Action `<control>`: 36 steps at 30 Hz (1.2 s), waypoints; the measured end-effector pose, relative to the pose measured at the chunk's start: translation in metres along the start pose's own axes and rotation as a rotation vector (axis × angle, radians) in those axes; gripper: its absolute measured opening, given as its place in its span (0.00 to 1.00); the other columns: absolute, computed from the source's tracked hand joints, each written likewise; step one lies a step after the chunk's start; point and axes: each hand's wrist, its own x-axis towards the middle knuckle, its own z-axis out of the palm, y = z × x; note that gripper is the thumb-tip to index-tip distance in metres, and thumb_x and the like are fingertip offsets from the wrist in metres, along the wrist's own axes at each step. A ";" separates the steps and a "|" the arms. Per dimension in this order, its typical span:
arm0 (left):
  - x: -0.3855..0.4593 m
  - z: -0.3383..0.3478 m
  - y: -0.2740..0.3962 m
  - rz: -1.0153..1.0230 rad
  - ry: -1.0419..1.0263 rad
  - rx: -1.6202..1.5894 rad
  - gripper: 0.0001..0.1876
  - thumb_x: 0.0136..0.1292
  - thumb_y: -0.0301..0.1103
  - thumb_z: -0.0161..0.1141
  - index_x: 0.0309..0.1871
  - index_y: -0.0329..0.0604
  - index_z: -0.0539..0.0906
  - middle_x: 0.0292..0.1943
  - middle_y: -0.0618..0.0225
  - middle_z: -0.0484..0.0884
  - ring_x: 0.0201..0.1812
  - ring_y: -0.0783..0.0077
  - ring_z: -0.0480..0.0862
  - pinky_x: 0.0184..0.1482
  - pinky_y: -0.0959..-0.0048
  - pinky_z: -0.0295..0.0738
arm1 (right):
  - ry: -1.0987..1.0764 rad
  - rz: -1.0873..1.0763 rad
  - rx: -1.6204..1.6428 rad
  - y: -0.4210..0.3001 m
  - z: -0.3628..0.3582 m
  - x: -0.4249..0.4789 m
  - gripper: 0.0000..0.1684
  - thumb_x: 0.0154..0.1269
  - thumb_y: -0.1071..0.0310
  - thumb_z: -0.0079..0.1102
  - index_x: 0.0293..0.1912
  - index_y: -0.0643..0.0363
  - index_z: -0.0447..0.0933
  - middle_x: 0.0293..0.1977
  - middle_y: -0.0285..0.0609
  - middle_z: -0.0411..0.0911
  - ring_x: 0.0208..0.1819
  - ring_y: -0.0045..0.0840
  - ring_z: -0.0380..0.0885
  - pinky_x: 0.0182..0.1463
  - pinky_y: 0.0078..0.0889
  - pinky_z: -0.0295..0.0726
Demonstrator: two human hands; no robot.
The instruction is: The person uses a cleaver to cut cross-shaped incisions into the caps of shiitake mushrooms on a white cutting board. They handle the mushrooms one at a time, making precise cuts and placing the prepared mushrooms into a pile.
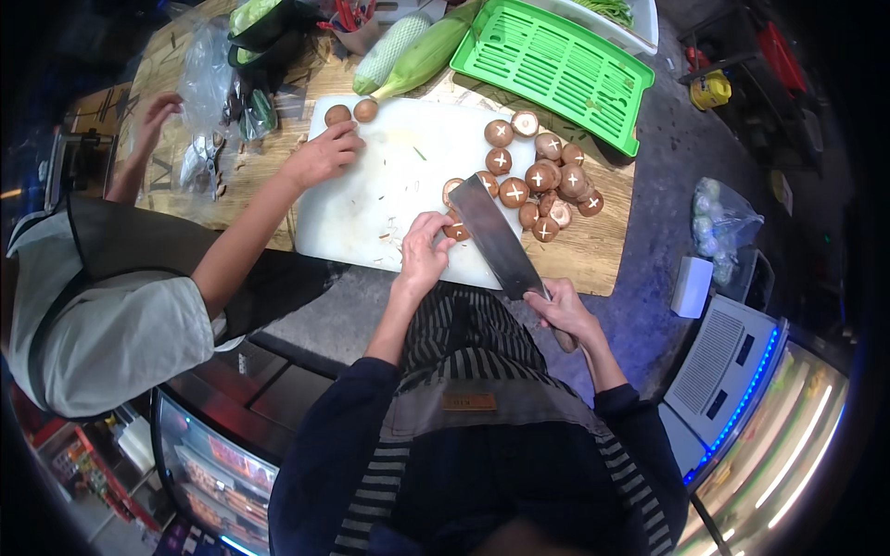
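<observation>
My right hand [564, 309] grips the handle of a Chinese cleaver [497, 236], its broad blade slanting up and left over the white cutting board [361, 201]. Under the blade's left edge, a brown shiitake mushroom [457, 228] with pale cut marks is steadied between the thumb and fingers of my left hand [425, 249]. Several shiitake caps with white crosses cut in them, such as one cap [514, 192], lie on the board's right side. More form a heap [571, 179] on the wooden table beside it. A few lie stem side up, among them one mushroom [525, 124].
At left, a co-worker's hand [327, 156] reaches beside two uncut mushrooms [338, 115]. Behind the board are a corn cob in its husk [431, 52], a vegetable in foam netting [393, 48] and a green slotted tray [556, 69]. Scissors [211, 163] lie on the wooden table [598, 260].
</observation>
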 end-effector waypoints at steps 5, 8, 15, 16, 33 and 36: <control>-0.001 0.001 0.000 0.002 0.010 -0.025 0.17 0.45 0.17 0.67 0.41 0.38 0.80 0.41 0.63 0.79 0.37 0.68 0.80 0.41 0.75 0.77 | -0.009 0.006 0.013 -0.002 -0.004 0.001 0.09 0.65 0.69 0.55 0.32 0.65 0.76 0.16 0.28 0.68 0.13 0.10 0.65 0.16 0.16 0.65; 0.000 0.001 0.000 0.003 0.015 -0.017 0.17 0.45 0.17 0.67 0.41 0.38 0.80 0.41 0.63 0.78 0.36 0.69 0.80 0.41 0.75 0.77 | -0.015 -0.017 0.019 -0.002 -0.004 0.011 0.10 0.63 0.69 0.56 0.27 0.63 0.74 0.14 0.30 0.68 0.12 0.11 0.66 0.17 0.18 0.65; -0.001 0.003 -0.001 -0.026 0.027 -0.034 0.17 0.46 0.17 0.67 0.41 0.39 0.80 0.40 0.63 0.78 0.36 0.70 0.80 0.41 0.75 0.77 | -0.061 0.010 0.043 0.016 -0.014 0.016 0.12 0.62 0.71 0.58 0.22 0.61 0.73 0.11 0.31 0.69 0.11 0.12 0.67 0.17 0.18 0.66; -0.001 0.003 -0.001 -0.029 0.031 -0.043 0.17 0.46 0.17 0.67 0.41 0.39 0.80 0.40 0.64 0.78 0.36 0.70 0.80 0.41 0.75 0.77 | -0.060 0.044 0.033 0.019 -0.016 0.012 0.13 0.61 0.71 0.58 0.22 0.61 0.74 0.11 0.31 0.70 0.11 0.12 0.67 0.17 0.18 0.66; 0.009 -0.006 0.023 -0.012 -0.039 0.032 0.19 0.45 0.19 0.68 0.43 0.39 0.79 0.39 0.61 0.76 0.43 0.63 0.79 0.48 0.70 0.75 | 0.028 -0.023 0.124 0.014 -0.026 -0.011 0.12 0.60 0.71 0.60 0.22 0.60 0.73 0.12 0.32 0.71 0.11 0.13 0.69 0.16 0.17 0.66; 0.011 -0.005 0.022 0.026 -0.099 0.083 0.17 0.46 0.19 0.67 0.41 0.39 0.80 0.39 0.61 0.76 0.43 0.62 0.78 0.48 0.70 0.75 | 0.086 -0.008 0.169 0.017 -0.022 -0.023 0.11 0.60 0.72 0.59 0.22 0.60 0.73 0.12 0.32 0.71 0.11 0.13 0.69 0.16 0.17 0.66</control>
